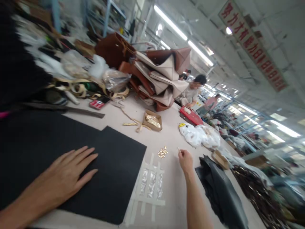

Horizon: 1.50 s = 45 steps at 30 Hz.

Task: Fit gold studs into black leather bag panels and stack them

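Observation:
My left hand lies flat with spread fingers on a large black sheet that looks like leather. Over the table to the right, my right hand pinches a small gold-coloured piece, too small to name for certain. Left of that hand sits a little pile of gold pieces. Below the pile, strips of pale tape frame several shiny patches on the tabletop. A cardboard box farther back holds more gold-coloured items.
Brown and cream bags are stacked at the back. Plastic-wrapped white bundles and folded black material lie to the right. A long dark strip rests by the sheet's far edge. A person is across the table.

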Tool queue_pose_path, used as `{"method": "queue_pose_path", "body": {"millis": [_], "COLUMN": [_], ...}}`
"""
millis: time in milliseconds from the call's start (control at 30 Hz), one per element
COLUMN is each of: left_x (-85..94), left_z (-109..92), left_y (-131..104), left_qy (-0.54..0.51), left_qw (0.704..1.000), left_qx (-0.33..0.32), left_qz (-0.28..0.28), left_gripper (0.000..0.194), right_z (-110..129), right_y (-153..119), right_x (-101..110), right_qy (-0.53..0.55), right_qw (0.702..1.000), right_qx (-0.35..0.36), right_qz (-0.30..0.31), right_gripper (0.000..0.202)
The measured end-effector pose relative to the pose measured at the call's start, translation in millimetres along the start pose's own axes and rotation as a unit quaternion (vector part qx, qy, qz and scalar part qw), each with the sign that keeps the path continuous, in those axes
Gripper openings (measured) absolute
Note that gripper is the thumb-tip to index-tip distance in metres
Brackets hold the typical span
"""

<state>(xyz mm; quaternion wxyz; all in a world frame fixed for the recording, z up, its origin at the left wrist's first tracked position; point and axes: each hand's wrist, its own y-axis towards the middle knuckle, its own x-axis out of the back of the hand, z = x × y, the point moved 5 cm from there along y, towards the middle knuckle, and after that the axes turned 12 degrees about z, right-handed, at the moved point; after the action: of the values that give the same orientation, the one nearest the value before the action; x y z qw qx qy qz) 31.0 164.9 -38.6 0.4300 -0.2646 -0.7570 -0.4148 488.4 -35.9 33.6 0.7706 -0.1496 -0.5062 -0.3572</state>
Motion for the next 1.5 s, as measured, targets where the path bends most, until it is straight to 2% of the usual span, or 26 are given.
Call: {"method": "queue_pose_path", "body": {"millis": [33,133,167,233,267,300,333,367,433,533,600,700,833,867,967,1033,1067,1233,1300,1367,1433,1500], "left_x": [6.0,33.6,42.9,57.0,59.3,57.5,51.7,43.0,32.6,23.5,22.2,26.2,41.2,46.9,66.3,73.3,74.0,74.7,76.4,74.6,68.7,62.9], "left_z": [-9.1,-39.6,-53.1,-83.5,-99.0,-111.7,-121.8,-130.0,-138.4,-135.5,-132.4,-131.4,-129.0,-126.6,-121.1,-121.4,-121.7,-124.6,-125.4,-123.7,-121.1,-120.0], "left_y": [1.3,3.8,4.4,5.5,6.1,6.3,5.2,2.2,-4.5,-19.5,-29.5,-40.5,-49.5,-51.3,-56.1,-59.7,-61.5,-68.7,-70.4,-71.8,-73.7,-75.5], "left_qy": [0.024,0.024,-0.015,-0.163,-0.266,-0.385,-0.51,-0.623,-0.684,-0.713,-0.727,-0.733,-0.702,-0.674,-0.516,-0.42,-0.399,-0.374,-0.395,-0.469,-0.562,-0.612], "left_qw": [0.999,0.999,0.999,0.986,0.962,0.918,0.848,0.756,0.684,0.629,0.604,0.606,0.672,0.708,0.849,0.905,0.916,0.927,0.918,0.88,0.816,0.771], "left_qx": [0.006,0.029,0.028,0.025,0.023,0.04,0.073,0.114,0.135,0.138,0.137,0.142,0.155,0.152,0.106,0.065,0.051,0.017,0.026,0.068,0.126,0.163], "left_qz": [0.022,0.024,0.023,0.034,0.056,0.087,0.122,0.163,0.216,0.277,0.295,0.274,0.178,0.145,0.051,0.018,0.014,0.012,0.014,0.026,0.045,0.062], "left_gripper": [0.045,0.035,0.033,0.036,0.041,0.046,0.05,0.055,0.056,0.053,0.049,0.043,0.031,0.026,0.013,0.013,0.015,0.02,0.023,0.024,0.022,0.021], "right_z": [14.4,65.2,84.2,124.0,143.0,160.0,174.4,185.9,201.9,215.6,220.0,219.1,208.7,206.6,207.2,213.4,217.3,230.0,229.6,227.3,224.9,223.2], "right_y": [-12.8,-60.6,-79.3,-118.5,-137.4,-154.9,-170.2,-182.8,-201.0,-216.2,-222.1,-228.7,-238.1,-241.5,-252.6,-258.7,-261.0,-267.6,-269.3,-270.8,-271.9,-272.7], "right_x": [0.0,-4.9,-7.8,-14.2,-17.1,-19.8,-22.3,-24.3,-27.3,-31.7,-36.5,-43.3,-50.5,-53.8,-66.9,-74.4,-76.8,-77.7,-76.1,-75.4,-75.4,-75.7], "right_qy": [0.018,0.083,0.109,0.164,0.186,0.202,0.207,0.205,0.188,0.172,0.17,0.187,0.278,0.308,0.39,0.422,0.431,0.447,0.439,0.428,0.405,0.373], "right_qw": [1.0,0.991,0.985,0.962,0.948,0.935,0.926,0.923,0.923,0.914,0.902,0.898,0.914,0.914,0.897,0.885,0.881,0.879,0.884,0.887,0.892,0.899], "right_qx": [0.02,0.09,0.117,0.184,0.218,0.246,0.266,0.278,0.294,0.328,0.341,0.313,0.194,0.158,0.073,0.05,0.045,0.049,0.054,0.064,0.08,0.096], "right_qz": [0.008,0.051,0.072,0.119,0.139,0.157,0.168,0.171,0.163,0.166,0.2,0.247,0.224,0.214,0.196,0.192,0.189,0.16,0.152,0.161,0.183,0.211], "right_gripper": [0.029,0.037,0.037,0.03,0.025,0.021,0.019,0.019,0.023,0.026,0.024,0.029,0.034,0.034,0.036,0.036,0.036,0.029,0.027,0.025,0.024,0.023]}}
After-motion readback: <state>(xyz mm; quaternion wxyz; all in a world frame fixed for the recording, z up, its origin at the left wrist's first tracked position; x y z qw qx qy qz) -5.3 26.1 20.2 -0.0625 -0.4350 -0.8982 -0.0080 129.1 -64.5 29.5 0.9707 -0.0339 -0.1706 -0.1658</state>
